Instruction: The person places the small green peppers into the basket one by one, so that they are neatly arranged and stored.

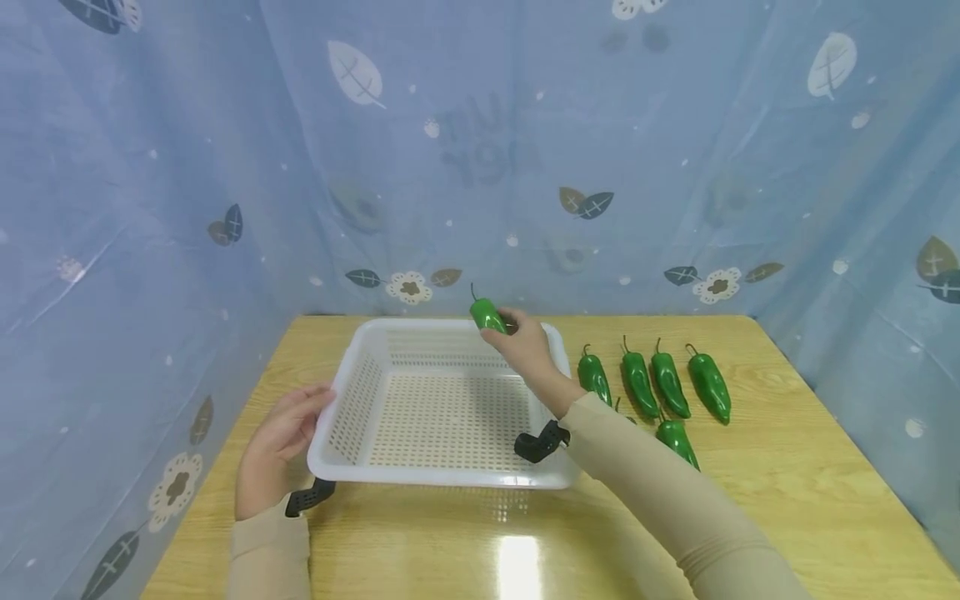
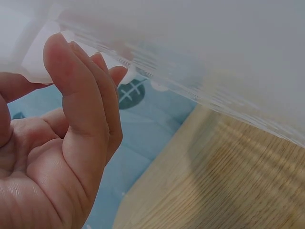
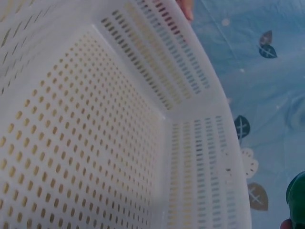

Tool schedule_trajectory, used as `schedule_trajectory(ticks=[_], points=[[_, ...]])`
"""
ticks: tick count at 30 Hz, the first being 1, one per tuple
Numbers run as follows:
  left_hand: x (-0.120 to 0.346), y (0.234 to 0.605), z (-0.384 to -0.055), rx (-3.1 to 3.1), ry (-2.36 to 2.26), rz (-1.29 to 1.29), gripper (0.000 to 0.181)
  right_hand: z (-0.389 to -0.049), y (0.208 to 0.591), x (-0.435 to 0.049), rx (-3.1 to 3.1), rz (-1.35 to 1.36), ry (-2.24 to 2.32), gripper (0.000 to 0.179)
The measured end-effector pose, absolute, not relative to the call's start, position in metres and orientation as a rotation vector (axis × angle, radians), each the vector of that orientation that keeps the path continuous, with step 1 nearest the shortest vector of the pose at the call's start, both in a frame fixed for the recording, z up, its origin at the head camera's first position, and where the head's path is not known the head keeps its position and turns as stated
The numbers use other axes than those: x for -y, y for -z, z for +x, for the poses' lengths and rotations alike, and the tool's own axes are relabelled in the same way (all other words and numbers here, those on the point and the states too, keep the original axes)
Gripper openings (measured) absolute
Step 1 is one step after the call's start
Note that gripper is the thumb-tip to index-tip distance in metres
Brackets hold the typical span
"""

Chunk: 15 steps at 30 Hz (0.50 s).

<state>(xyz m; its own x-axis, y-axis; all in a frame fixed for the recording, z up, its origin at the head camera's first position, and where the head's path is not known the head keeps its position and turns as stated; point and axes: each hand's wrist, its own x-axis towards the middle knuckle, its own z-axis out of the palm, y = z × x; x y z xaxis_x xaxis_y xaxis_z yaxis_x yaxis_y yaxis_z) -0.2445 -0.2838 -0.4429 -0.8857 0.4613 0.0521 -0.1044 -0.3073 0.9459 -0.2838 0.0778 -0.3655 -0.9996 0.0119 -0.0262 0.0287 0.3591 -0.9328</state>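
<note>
While the right hand point(image 1: 528, 342) pinches it between thumb and fingers, a glossy, tapering green pepper point(image 1: 487, 315) hangs over the far right part of a rectangular white plastic basket point(image 1: 442, 477), its thin dark stem pointing up; the right wrist view catches only a bit of it. The basket sits on a light wood-grain desk point(image 1: 795, 492), near the back edge and closer to the back left corner. Its slatted walls surround a perforated floor, which lies in full view with the wood showing through. At the basket's left rim, the left hand point(image 1: 285, 433) grips lightly, its thumb at the rim and its fingers against the outer wall. Toward the desk's back right corner, four similar green peppers point(image 1: 708, 386) lie in a row, stems toward the back edge; another green pepper point(image 1: 677, 440) lies in front, partly behind the beige right sleeve point(image 1: 660, 500).
</note>
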Motion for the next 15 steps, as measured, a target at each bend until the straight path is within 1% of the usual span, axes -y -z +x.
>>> schedule_trajectory(ticks=[7, 15], points=[[0.282, 0.447, -0.245, -1.685, -2.212, 0.392, 0.03, -0.286, 0.374, -0.054, -2.599, 0.002, 1.706, 0.06], [0.284, 0.444, -0.246, -1.713, -2.199, 0.37, 0.028, -0.289, 0.388, -0.032, -2.699, -0.129, 1.557, 0.055]])
